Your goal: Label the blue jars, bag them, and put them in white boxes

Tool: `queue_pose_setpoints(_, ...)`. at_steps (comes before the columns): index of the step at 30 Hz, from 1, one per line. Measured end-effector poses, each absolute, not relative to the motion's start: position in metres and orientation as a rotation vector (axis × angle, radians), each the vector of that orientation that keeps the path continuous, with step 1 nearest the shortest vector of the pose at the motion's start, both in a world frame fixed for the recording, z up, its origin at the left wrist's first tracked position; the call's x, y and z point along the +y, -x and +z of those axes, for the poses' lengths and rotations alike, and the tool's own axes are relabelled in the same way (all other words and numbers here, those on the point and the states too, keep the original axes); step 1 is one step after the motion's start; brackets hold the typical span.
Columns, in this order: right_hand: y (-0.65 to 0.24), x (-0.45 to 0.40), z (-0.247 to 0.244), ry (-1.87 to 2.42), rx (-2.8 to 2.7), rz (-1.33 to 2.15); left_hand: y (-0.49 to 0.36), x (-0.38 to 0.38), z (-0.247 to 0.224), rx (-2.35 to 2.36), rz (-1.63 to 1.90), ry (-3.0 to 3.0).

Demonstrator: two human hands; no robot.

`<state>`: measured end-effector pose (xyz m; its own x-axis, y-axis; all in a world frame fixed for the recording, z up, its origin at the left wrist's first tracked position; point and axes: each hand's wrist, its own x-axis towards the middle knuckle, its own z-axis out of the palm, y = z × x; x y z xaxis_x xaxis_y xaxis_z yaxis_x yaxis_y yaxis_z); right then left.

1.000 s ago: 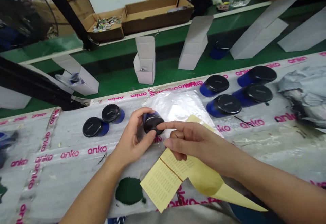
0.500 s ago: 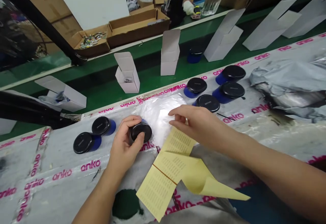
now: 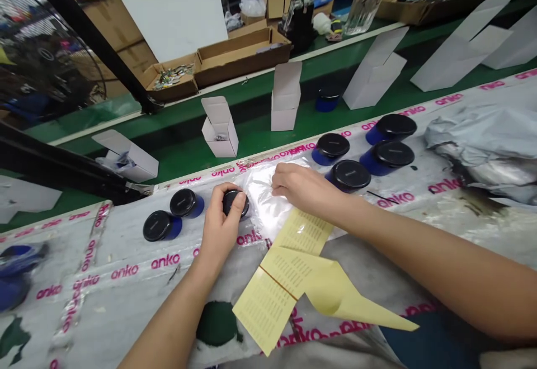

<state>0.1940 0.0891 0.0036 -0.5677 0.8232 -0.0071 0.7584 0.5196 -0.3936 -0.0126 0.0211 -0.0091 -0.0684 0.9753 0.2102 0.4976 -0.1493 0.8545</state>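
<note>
My left hand (image 3: 222, 215) is closed around a small blue jar with a black lid (image 3: 235, 203), its thumb on the lid. Beside it, my right hand (image 3: 296, 187) bends its fingers together on a pile of thin clear plastic bags (image 3: 266, 201); the fingertips seem to pinch the film. Sheets of yellow printed labels (image 3: 268, 307) lie below the right wrist, one corner curled up. Two more lidded jars (image 3: 184, 203) stand left of my left hand. Several others, among them one jar (image 3: 349, 175), are grouped beyond my right forearm.
Open white boxes (image 3: 286, 98) line the green strip at the back, with a single jar (image 3: 327, 99) among them. Cardboard trays (image 3: 243, 56) sit behind. A black post (image 3: 96, 45) slants down at left. Grey plastic wrapping (image 3: 486, 140) lies at right, a blue object (image 3: 14, 274) far left.
My right hand has come down and left onto the plastic bags, its fingers closing. My left hand still grips the jar, now tilted. The whole view has shifted slightly.
</note>
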Motion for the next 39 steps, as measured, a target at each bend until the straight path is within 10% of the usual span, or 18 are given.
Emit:
queue_pose_setpoints(12, -0.222, 0.082, 0.026, 0.956, -2.305, 0.730, -0.018, 0.042, 0.032, 1.464, 0.740, -2.045)
queue_pose_setpoints(28, -0.222, 0.064, 0.063, 1.055, -1.835, 0.810, -0.023, 0.032, 0.065, 1.356, 1.030, -1.440)
queue_pose_setpoints(39, -0.184, 0.035, 0.042, 0.739, -1.388, 2.234, -0.006, -0.055, 0.026, 0.890, 1.193, -0.612)
